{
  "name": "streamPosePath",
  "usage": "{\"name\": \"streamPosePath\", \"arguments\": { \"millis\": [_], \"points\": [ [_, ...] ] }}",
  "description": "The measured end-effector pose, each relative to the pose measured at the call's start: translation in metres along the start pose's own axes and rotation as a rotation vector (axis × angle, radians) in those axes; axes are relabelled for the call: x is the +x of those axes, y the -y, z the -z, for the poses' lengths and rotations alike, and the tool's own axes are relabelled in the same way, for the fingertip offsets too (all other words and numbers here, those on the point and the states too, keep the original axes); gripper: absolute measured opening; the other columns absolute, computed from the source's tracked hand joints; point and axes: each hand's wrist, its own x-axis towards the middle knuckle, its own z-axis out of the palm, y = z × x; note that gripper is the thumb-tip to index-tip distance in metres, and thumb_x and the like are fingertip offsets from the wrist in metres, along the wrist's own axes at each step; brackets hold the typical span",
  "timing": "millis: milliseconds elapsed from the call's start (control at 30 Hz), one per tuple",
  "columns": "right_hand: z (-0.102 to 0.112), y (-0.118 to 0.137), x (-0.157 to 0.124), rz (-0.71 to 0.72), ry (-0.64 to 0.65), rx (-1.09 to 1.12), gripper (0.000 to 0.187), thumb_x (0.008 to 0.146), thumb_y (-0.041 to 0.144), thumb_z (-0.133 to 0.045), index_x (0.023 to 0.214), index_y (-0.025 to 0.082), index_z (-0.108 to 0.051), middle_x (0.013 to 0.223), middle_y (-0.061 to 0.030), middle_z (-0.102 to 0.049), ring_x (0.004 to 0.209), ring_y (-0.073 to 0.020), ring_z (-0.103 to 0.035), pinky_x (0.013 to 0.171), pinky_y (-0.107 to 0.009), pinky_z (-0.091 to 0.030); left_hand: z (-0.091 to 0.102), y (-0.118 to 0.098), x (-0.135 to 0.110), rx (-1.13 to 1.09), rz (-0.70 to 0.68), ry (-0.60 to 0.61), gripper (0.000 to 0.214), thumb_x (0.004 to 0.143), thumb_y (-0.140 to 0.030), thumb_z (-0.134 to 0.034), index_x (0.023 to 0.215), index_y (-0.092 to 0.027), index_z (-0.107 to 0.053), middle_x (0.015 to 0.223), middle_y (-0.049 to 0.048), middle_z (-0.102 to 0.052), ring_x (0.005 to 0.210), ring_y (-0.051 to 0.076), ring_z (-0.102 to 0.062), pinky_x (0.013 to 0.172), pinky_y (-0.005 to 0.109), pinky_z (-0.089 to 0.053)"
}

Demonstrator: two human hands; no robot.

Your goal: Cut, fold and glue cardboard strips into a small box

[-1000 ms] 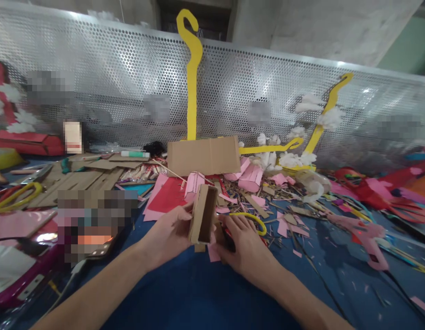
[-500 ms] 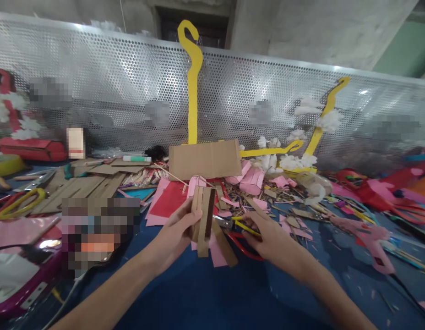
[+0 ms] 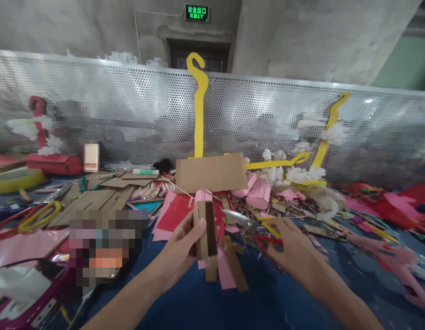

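My left hand (image 3: 188,238) grips a small, narrow cardboard box (image 3: 200,236) by its side, thumb on the front. The box stands upright with a dark open side facing right, and a cardboard strip (image 3: 211,269) hangs below it. My right hand (image 3: 288,240) holds scissors (image 3: 245,219) with one yellow and one red handle. Their metal blades point left toward the box but stay apart from it. Beneath lie pink paper (image 3: 226,270), red paper (image 3: 174,213) and a loose cardboard strip (image 3: 235,263).
A yellow hook-shaped stand (image 3: 198,110) rises behind a cardboard panel (image 3: 210,173). At the right lies a pink glue gun (image 3: 387,256). Scraps, cardboard sheets (image 3: 89,197) and another pair of scissors (image 3: 44,217) cover the left. A perforated metal screen (image 3: 130,110) runs along the back.
The view has tilted up, bringing an exit sign into sight. My right hand has drawn the scissors right, away from the box. The box has turned, showing more of its open side.
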Motion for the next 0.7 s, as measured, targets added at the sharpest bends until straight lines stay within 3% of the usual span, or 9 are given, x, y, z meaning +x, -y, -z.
{"name": "streamPosePath", "arguments": {
  "millis": [67,133,200,300,433,533,700],
  "points": [
    [0.006,-0.006,0.005,-0.079,-0.126,0.039,0.028,0.082,0.03,-0.065,0.109,0.022,-0.066,0.112,-0.0137,-0.069,0.095,-0.0318,-0.07,0.081,-0.043,-0.054,-0.002,-0.001,0.0,-0.003,-0.037,-0.009,0.041,0.086,-0.042,-0.081,0.122,-0.026,-0.066,0.12,0.0077,-0.071,0.108,0.025,-0.069,0.095,0.039,-0.055],
    [0.009,-0.004,0.007,-0.125,-0.158,0.201,0.03,0.084,0.039,-0.068,0.109,0.023,-0.064,0.108,-0.0129,-0.07,0.093,-0.0314,-0.07,0.078,-0.041,-0.056,-0.003,-0.001,0.001,-0.017,-0.095,-0.017,0.043,0.085,-0.037,-0.083,0.122,-0.027,-0.065,0.13,0.0067,-0.068,0.12,0.025,-0.064,0.101,0.037,-0.053],
    [0.01,0.005,0.005,-0.121,-0.071,0.446,0.033,0.086,0.042,-0.068,0.111,0.023,-0.061,0.105,-0.0111,-0.072,0.093,-0.0293,-0.07,0.077,-0.038,-0.057,-0.003,-0.001,0.005,-0.012,-0.154,-0.02,0.046,0.084,-0.034,-0.085,0.124,-0.026,-0.063,0.136,0.0075,-0.066,0.126,0.025,-0.061,0.101,0.036,-0.052],
    [0.008,0.028,-0.004,-0.106,0.13,0.678,0.039,0.086,0.044,-0.071,0.117,0.023,-0.058,0.101,-0.0071,-0.071,0.086,-0.0245,-0.07,0.073,-0.033,-0.058,0.003,-0.003,0.01,0.077,-0.214,-0.058,0.054,0.08,-0.037,-0.087,0.125,-0.023,-0.061,0.131,0.0113,-0.067,0.114,0.027,-0.066,0.09,0.037,-0.057],
    [0.004,0.057,-0.014,-0.109,0.189,0.674,0.034,0.079,0.04,-0.075,0.106,0.023,-0.064,0.098,-0.0066,-0.071,0.086,-0.0247,-0.068,0.077,-0.035,-0.059,0.011,-0.006,0.014,0.195,-0.289,-0.136,0.058,0.074,-0.033,-0.091,0.123,-0.021,-0.061,0.115,0.0107,-0.072,0.105,0.029,-0.069,0.081,0.038,-0.059],
    [0.0,0.071,-0.016,-0.119,0.267,0.724,0.028,0.078,0.038,-0.075,0.097,0.022,-0.064,0.096,-0.0069,-0.07,0.088,-0.0256,-0.067,0.08,-0.037,-0.058,0.012,-0.006,0.014,0.198,-0.308,-0.084,0.053,0.076,-0.031,-0.09,0.12,-0.02,-0.063,0.118,0.0114,-0.073,0.106,0.028,-0.068,0.086,0.039,-0.058],
    [-0.012,0.079,-0.018,-0.184,0.333,0.843,0.027,0.079,0.04,-0.076,0.091,0.021,-0.062,0.084,-0.003,-0.066,0.077,-0.021,-0.063,0.068,-0.031,-0.054,0.011,0.0,0.015,0.196,-0.318,-0.02,0.052,0.073,-0.026,-0.091,0.117,-0.023,-0.064,0.111,0.0083,-0.075,0.106,0.027,-0.07,0.092,0.039,-0.056]
  ]
}}
